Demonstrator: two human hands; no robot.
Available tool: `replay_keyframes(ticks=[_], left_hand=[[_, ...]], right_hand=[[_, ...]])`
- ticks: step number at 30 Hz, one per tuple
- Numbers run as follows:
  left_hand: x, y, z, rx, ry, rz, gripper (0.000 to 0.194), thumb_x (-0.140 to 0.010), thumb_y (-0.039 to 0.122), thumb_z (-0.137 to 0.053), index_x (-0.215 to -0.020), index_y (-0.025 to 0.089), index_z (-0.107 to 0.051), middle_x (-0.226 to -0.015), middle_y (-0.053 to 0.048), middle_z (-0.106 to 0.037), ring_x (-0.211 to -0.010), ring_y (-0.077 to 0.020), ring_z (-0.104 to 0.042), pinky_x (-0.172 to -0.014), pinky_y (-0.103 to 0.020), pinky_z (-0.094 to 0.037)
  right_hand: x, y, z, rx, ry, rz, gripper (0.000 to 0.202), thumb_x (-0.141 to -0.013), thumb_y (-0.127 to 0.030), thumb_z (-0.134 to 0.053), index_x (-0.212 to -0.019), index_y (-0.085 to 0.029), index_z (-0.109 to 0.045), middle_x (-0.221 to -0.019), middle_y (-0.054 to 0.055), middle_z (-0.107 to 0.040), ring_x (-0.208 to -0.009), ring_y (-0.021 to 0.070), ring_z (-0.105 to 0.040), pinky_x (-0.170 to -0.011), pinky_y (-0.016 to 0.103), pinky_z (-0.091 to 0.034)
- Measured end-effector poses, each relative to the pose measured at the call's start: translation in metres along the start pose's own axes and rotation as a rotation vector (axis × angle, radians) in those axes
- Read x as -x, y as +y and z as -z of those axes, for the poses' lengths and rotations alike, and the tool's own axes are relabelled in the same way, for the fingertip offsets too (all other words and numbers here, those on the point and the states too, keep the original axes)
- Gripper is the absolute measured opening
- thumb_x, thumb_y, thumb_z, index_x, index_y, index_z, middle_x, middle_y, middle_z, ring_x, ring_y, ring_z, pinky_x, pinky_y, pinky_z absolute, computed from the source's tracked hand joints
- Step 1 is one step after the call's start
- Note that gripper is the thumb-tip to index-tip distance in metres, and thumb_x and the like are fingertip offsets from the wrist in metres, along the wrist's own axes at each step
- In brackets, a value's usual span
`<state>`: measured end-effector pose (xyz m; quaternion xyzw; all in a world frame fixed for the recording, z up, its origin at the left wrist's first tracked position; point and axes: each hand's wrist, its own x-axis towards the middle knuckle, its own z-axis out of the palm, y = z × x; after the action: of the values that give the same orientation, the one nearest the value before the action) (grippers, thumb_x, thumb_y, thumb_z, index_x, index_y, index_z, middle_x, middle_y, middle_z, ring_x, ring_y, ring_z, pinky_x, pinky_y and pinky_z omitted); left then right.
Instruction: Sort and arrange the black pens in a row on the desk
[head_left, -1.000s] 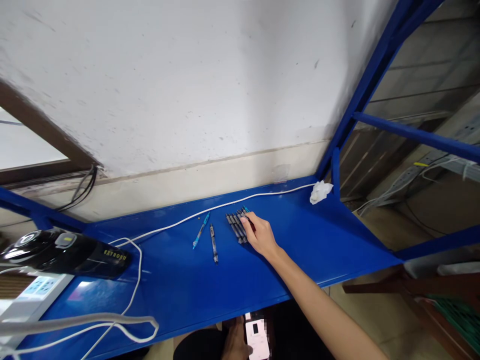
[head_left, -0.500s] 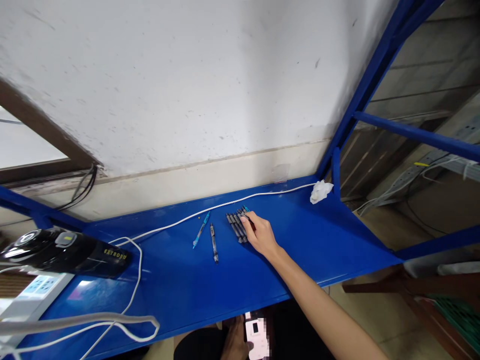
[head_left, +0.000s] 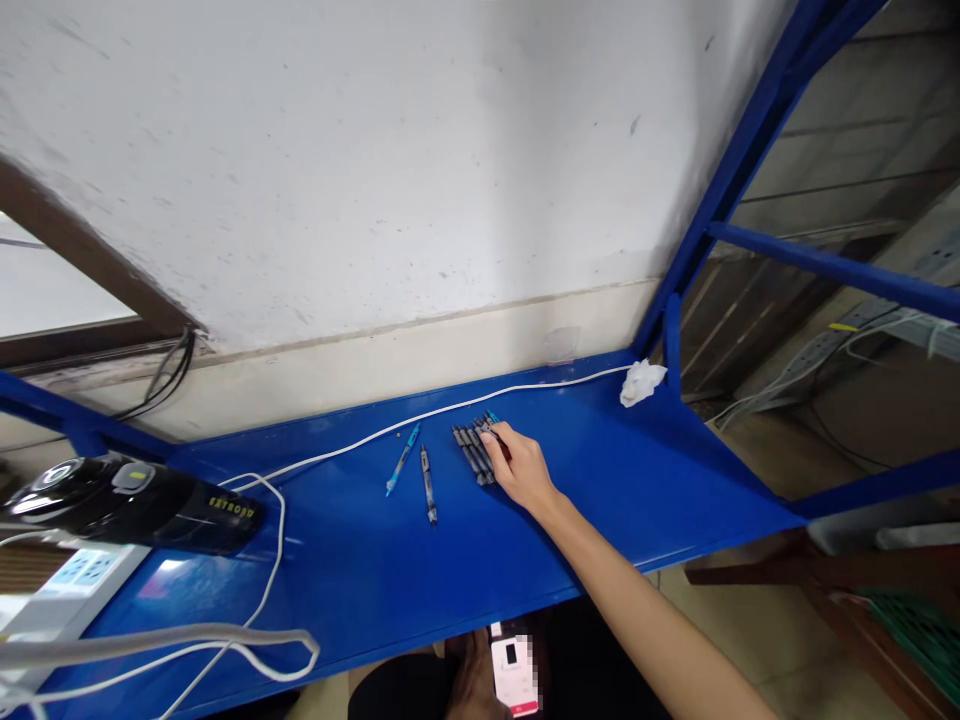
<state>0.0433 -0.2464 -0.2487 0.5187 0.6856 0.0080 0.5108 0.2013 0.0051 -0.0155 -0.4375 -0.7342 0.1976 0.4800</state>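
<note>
Our R hand [head_left: 523, 470] is down on the row of dark pens [head_left: 471, 455] at mid-desk, coming in from the R side, prob. b/c the forearm then leaves the row's L end uncovered. Thumb lies over the barrels, forefinger by the far ends next to a bit of bright blue pen [head_left: 492, 416]; the gap btwn them is narrow, but w/ the undersides hidden we can't tell if they grip or only rest. The pens lie side by side, roughly parallel, which likely lets one hand span several.

Our L hand [head_left: 474, 680] is low at our lap, off the desk [head_left: 360, 580], fingers round the L edge of a lit phone [head_left: 514, 665], screen tilted up, prob. for easy viewing.

L of the row, apart from it, a single black pen [head_left: 427, 487] and a blue pen [head_left: 403, 458] lie loose, tops leaning toward each other w/o touching. The white cable [head_left: 435, 412] runs behind all the pens, close to the wall, so it doesn't cross them; its R end reaches the crumpled tissue [head_left: 642, 383]. The black bottle [head_left: 202, 510] is at far L, well apart from both hands.
</note>
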Motion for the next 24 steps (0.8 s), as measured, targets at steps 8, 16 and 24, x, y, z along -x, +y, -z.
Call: replay_keyframes(ticks=[8,16,24], left_hand=[[-0.002,0.006,-0.001,-0.024,-0.018,0.064,0.141,-0.044,-0.001,-0.062,-0.174,0.010,-0.008,-0.183,-0.020,-0.006,-0.169,-0.0296,-0.009,-0.131,-0.025,-0.023],[0.027,0.020,0.034,-0.143,0.199,-0.060,0.054,-0.090,0.033,-0.060,-0.142,0.021,-0.065,-0.149,-0.014,-0.067,-0.147,-0.0322,-0.056,-0.122,-0.038,-0.042],[0.066,0.035,0.070,0.008,0.373,-0.265,0.034,-0.100,0.053,-0.052,-0.108,0.030,-0.077,-0.109,-0.009,-0.078,-0.095,-0.0290,-0.075,-0.089,-0.037,-0.057]], right_hand=[[0.000,-0.001,0.001,0.014,0.010,0.007,0.031,-0.114,-0.043,-0.046,-0.100,-0.023,-0.065,-0.080,0.002,-0.069,-0.068,0.0173,-0.062,-0.067,0.028,-0.039],[0.003,0.003,-0.002,-0.018,0.028,-0.055,0.029,-0.112,-0.047,-0.048,-0.120,-0.023,-0.062,-0.088,0.004,-0.073,-0.067,0.0189,-0.065,-0.066,0.028,-0.044],[0.005,0.002,0.001,-0.020,0.017,-0.007,0.031,-0.114,-0.045,-0.042,-0.102,-0.023,-0.061,-0.079,0.001,-0.065,-0.066,0.0172,-0.060,-0.065,0.028,-0.040]])
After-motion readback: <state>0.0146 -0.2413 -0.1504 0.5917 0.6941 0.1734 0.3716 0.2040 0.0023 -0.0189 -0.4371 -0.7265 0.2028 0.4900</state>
